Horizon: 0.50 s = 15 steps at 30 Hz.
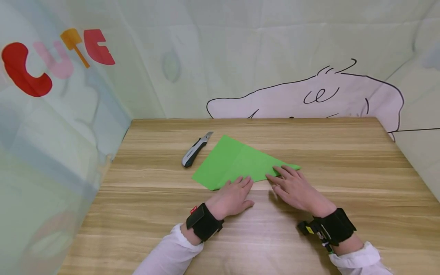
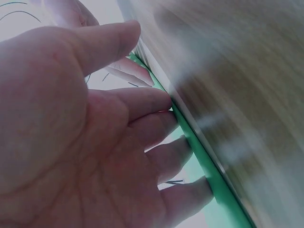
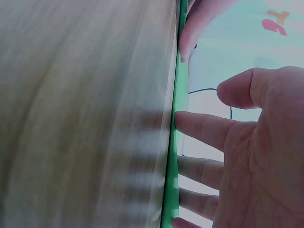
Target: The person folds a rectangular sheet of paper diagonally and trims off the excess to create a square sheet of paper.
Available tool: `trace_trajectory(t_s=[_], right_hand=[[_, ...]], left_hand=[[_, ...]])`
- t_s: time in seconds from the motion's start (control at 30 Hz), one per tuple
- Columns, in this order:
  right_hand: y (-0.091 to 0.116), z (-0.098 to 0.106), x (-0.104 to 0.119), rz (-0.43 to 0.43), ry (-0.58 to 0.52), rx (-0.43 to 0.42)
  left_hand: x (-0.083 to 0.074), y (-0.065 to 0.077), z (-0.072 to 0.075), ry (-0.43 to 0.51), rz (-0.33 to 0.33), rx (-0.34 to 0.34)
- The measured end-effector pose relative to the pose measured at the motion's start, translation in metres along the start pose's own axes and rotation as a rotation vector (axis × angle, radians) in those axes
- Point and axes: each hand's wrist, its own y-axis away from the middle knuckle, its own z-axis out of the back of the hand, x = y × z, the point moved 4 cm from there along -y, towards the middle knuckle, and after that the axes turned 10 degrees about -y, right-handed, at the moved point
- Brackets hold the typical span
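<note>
A green sheet of paper (image 1: 237, 158), folded to a long point at the right, lies flat on the wooden table. My left hand (image 1: 232, 198) rests its fingertips on the paper's near edge, fingers fairly straight and thumb held out to the side. Toward the pointed end, my right hand (image 1: 295, 189) presses spread fingertips on the same edge. Both wrist views look along the paper from the side; its edge shows as a thin green strip (image 2: 204, 161) under the left fingertips and a similar green strip (image 3: 172, 190) under the right ones.
A utility knife (image 1: 197, 149) with grey and black handle lies left of the paper, blade pointing away. The wooden table (image 1: 361, 160) reaches back to a printed cloth (image 1: 213, 49) that hangs behind and at the left. Each wrist wears a black strap (image 1: 204, 222).
</note>
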Motion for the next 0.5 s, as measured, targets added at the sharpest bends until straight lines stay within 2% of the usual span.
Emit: trace_trajectory(t_s=[0.23, 0.5], right_hand=[[-0.0003, 0.0000, 0.0005, -0.003, 0.004, -0.004], [-0.0006, 0.0003, 0.0006, -0.010, 0.008, 0.010]], left_hand=[[0.0008, -0.0010, -0.0008, -0.003, 0.018, 0.020], [0.0017, -0.0021, -0.0029, -0.050, 0.019, -0.022]])
